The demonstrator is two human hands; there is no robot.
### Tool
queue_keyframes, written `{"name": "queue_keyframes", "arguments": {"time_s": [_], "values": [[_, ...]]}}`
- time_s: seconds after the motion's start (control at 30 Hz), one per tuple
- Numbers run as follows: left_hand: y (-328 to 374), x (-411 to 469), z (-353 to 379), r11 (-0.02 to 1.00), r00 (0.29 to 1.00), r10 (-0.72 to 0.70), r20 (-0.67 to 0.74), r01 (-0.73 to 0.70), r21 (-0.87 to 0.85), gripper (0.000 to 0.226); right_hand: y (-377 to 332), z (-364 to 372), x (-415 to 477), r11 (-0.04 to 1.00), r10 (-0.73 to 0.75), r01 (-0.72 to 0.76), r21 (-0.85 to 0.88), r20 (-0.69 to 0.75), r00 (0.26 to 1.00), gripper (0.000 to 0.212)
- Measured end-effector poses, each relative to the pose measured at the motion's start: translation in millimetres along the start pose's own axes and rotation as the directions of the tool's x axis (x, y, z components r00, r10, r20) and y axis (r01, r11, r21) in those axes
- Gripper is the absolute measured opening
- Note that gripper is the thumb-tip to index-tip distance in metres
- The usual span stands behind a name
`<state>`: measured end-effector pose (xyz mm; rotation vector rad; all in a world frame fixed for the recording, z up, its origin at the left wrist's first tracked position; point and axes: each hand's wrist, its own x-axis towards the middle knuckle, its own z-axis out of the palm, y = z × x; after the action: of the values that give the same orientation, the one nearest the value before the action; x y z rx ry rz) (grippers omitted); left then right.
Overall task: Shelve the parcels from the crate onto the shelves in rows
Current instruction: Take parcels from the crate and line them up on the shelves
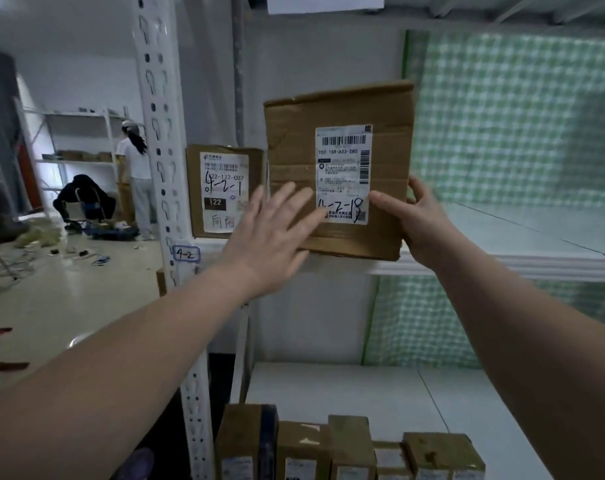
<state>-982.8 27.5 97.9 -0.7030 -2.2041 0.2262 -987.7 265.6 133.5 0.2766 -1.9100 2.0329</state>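
1. A white slotted shelf post carried a handwritten tag reading "4-2". Just right of it, a small carton marked "4-2-1" stood upright on the shelf, label outward.
2. The left hand lay flat on the lower left of a larger carton's front face, fingers straight and spread, gripping nothing.
3. That large carton marked "4-2-18" stood on edge, long side near vertical and slightly tilted. It appeared to rest at the shelf's front lip, just beside the small carton and seemingly forward of it.
4. The right hand gripped the large carton's lower right edge, thumb on the front, fingers curled behind.
5. The row's neighbour lay left of and behind the carton, so the next move likely called for a push back and leftward. The right hand, at the outer edge, looked placed to drive it while the left palm steadied.
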Motion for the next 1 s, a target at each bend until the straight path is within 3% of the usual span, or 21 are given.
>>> {"name": "queue_keyframes", "arguments": {"time_s": [0.03, 0.1, 0.23, 0.37, 0.5, 0.83, 1.0], "values": [[1.1, 2.9, 13.8, 0.998, 0.998, 0.061, 0.03, -0.061, 0.021, 0.07, 6.4, 1.1, 6.9, 1.0, 0.011, -0.011, 0.006, 0.002, 1.0, 0.111], [7.5, 5.8, 37.3, 0.991, 0.99, 0.128, 0.058, -0.13, 0.021, 0.074, 16.4, 1.8, 16.3, 0.999, 0.031, -0.031, 0.017, 0.012, 0.999, 0.088], [22.7, 8.7, 70.1, 0.996, 0.994, 0.076, 0.08, -0.073, -0.041, 0.079, 25.6, 0.5, 27.6, 0.999, 0.012, -0.011, -0.033, 0.043, 0.999, 0.048], [35.0, 12.7, 78.4, 0.999, 0.989, 0.029, 0.145, -0.024, -0.035, 0.072, 30.8, 5.7, 38.7, 0.997, 0.01, -0.006, -0.081, 0.051, 0.999, 0.046], [37.3, 18.8, 81.1, 0.998, 0.979, -0.043, 0.197, 0.05, -0.033, 0.069, 32.4, 8.5, 48.7, 0.993, 0.05, -0.047, -0.105, 0.025, 0.998, 0.027], [46.1, 23.0, 80.6, 0.998, 0.969, -0.057, 0.24, 0.059, -0.002, 0.072, 36.6, 10.7, 69.6, 0.977, 0.162, -0.161, -0.14, -0.002, 0.987, 0.048], [50.5, 27.1, 76.1, 1.0, 0.966, -0.01, 0.258, 0.017, -0.026, 0.072, 32.0, 6.4, 74.3, 0.979, 0.152, -0.169, -0.116, -0.145, 0.978, 0.041]]}}
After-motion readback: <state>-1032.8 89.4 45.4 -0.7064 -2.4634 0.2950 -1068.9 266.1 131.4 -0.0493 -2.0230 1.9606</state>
